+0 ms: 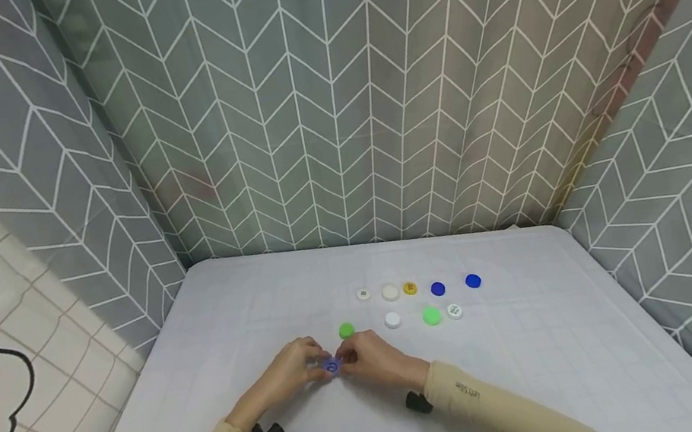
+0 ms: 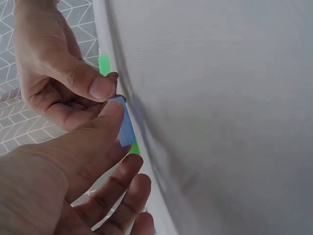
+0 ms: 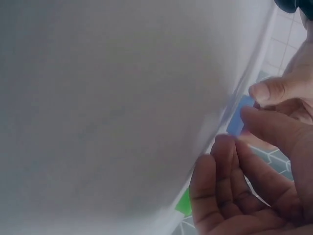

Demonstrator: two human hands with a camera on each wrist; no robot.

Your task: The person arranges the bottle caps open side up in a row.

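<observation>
White table (image 1: 553,365), gray chevron curtain (image 1: 325,96) behind. Thumb and fingers of my left hand (image 1: 291,367) and right hand (image 1: 376,357) both pinch the blue disc (image 1: 332,367) by its edges, lower centre of frame. Green disc (image 1: 346,330) just above; farther out, yellow disc (image 1: 410,288) and two dark blue discs (image 1: 438,288), right of centre.

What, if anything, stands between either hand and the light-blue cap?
Nothing visible: the left hand and right hand both pinch the light-blue cap. The nearby green cap lies beyond it, not between.
</observation>
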